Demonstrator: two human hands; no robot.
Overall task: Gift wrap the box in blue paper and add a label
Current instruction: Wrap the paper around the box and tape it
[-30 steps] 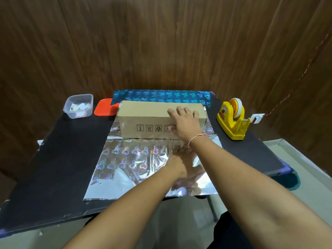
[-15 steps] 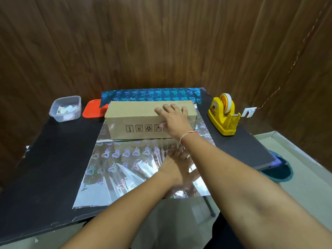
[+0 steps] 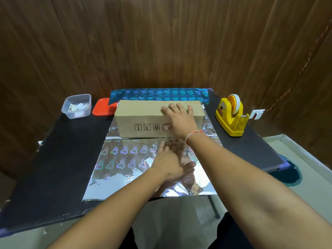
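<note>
a: what did the box look like from where you stood?

b: long, plain brown cardboard, lying on its side across the far half of the paper. four small handling symbols ran in a row along the near face. it sat square to the table edge.

a: and the paper?

b: the side facing up was silver, shiny, with rows of little hearts. behind the box a strip stood up with the blue heart side showing. the near edge reached the front edge of the table, and a crease ran across it just in front of the box.

a: the hands?

b: the right hand lay on the box's right part, fingers straight and spread over the top, thumb down on the near face. it pressed, it did not grip. the left hand lay flat on the silver sheet in front of the box, fingers straight, holding nothing. the two forearms crossed close together there.

a: room around it?

b: bare black tabletop to the left of the paper, wide. to the right, a narrower strip, then a yellow tape dispenser near the right edge, well apart from the box. at the back left a clear tub with paper bits and a red lid just beside it, the lid touching the blue strip's corner. wood wall close behind.
</note>
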